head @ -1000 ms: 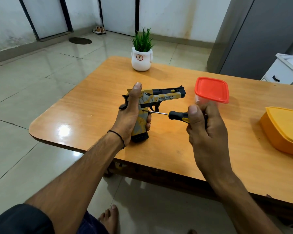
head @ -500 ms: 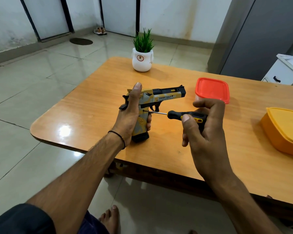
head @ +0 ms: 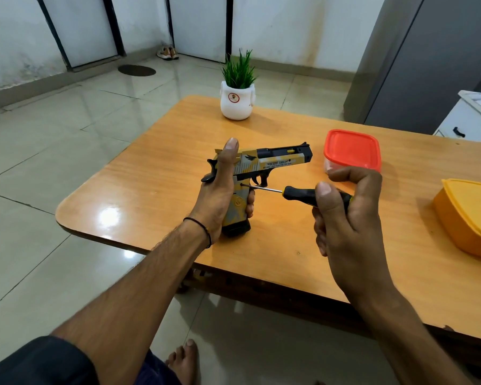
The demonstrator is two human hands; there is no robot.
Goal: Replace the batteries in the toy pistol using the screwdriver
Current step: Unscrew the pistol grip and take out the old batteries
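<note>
The yellow, grey and black toy pistol (head: 272, 160) stands upright on its grip base on the wooden table (head: 275, 245), barrel pointing right. My left hand (head: 220, 190) grips its handle, thumb lying up along the rear of the slide. My right hand (head: 345, 207) holds the black and yellow screwdriver (head: 297, 192) by its handle, thumb and fingers curled round it. The thin metal shaft runs left, and its tip touches the top of the pistol grip just below the trigger guard.
A container with a red lid (head: 351, 150) sits just behind my right hand. An orange lidded box (head: 472, 215) lies at the right edge. A white pot with a green plant (head: 237, 98) stands at the table's far side. The table's near edge runs below my forearms.
My right hand has shifted its fingers round the screwdriver handle, the thumb moving along it. The pistol and my left hand have stayed put, with the tip still at the grip.
</note>
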